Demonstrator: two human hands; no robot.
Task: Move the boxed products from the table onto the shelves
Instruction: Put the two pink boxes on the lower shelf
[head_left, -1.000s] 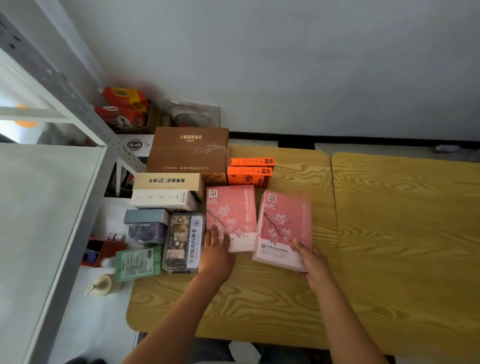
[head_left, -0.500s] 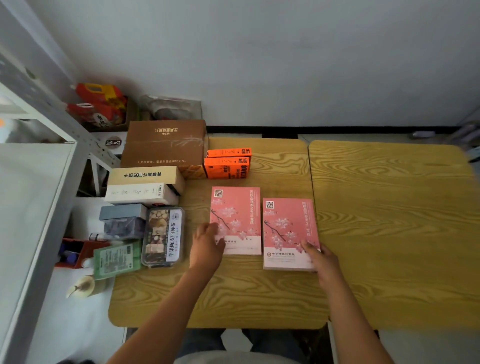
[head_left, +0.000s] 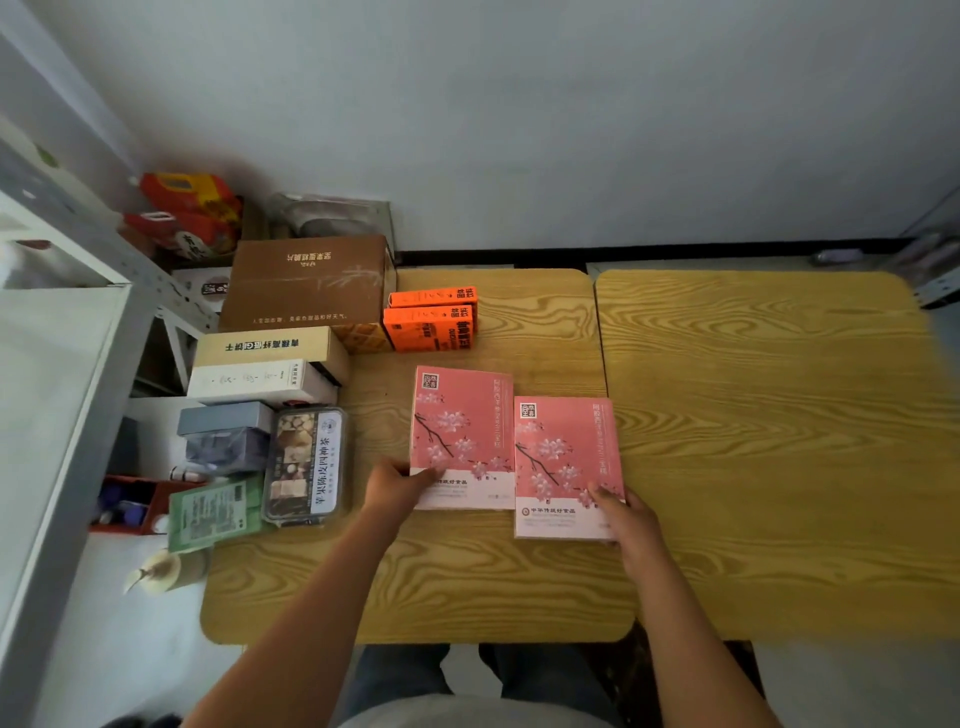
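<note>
i've got two flat pink boxes on the wooden table (head_left: 519, 582), both lying face up w/ long axis running away from me, logo ends at the far side. left pink box (head_left: 461, 431) sits a bit farther back than the right pink box (head_left: 566, 462); long edges touching or nearly so, can't tell which. both are smooth printed card w/ blossom branches and a white strip along the near end. my left hand (head_left: 397, 486) pinches the near-left corner of the left box, thumb on top. my right hand (head_left: 626, 519) grips the near-right corner of the right box, thumb on top. left of the pink boxes: a clear-lidded tray (head_left: 306, 465), rounded corners, glossy. beyond them, orange cartons (head_left: 431, 322) stacked.
</note>
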